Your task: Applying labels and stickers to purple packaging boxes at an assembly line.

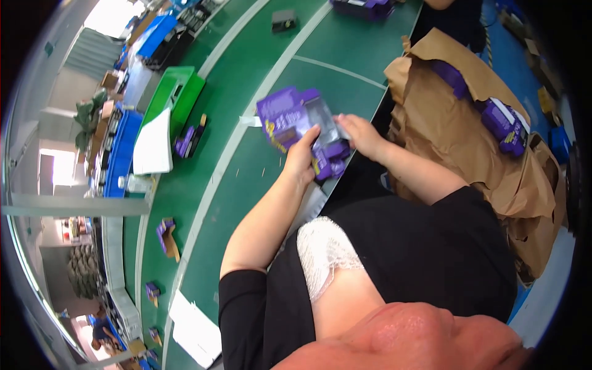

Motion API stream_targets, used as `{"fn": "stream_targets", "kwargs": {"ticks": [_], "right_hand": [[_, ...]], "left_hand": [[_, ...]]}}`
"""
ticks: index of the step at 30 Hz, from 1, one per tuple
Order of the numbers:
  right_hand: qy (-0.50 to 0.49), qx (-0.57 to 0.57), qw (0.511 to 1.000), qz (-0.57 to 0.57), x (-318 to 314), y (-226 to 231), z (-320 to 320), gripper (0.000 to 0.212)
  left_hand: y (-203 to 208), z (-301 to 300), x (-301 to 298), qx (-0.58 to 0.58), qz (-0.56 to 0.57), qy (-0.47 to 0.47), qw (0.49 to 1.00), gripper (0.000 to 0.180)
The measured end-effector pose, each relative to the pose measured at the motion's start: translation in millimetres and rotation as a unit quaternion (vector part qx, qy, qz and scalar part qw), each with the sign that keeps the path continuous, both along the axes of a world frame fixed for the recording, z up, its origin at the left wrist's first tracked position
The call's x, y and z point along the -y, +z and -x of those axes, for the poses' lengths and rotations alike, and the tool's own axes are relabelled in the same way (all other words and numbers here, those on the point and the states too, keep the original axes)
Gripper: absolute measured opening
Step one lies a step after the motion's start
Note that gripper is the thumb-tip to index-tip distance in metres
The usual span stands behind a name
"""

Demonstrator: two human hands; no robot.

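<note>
packaging of purple card above the green surface, near its edge: gripping it with the left hand, thumb on top; curling the right hand against its transparent side, pinch unclear; working beside crumpled brown paper.

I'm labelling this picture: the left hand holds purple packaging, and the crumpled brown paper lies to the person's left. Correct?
Not quite: the crumpled brown paper lies to the person's right, as the head view shows. The left hand does hold purple packaging.
</note>
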State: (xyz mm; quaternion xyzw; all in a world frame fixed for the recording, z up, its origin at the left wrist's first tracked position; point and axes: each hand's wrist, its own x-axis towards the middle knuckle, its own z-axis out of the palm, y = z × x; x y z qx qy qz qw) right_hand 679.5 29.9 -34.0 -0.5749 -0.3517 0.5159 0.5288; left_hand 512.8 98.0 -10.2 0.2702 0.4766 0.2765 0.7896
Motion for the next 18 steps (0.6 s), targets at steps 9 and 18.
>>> {"fn": "stream_targets", "kwargs": {"ticks": [9,18], "right_hand": [[0.148,0.301,0.935,-0.115,65,6,-41,0.032],[0.438,0.33,0.799,0.247,93,-73,-66,0.041]], "left_hand": [[5,24,-13,0.059,-0.015,0.003,0.998,0.04],[0,53,-63,-0.009,-0.023,0.057,0.998,0.046]]}}
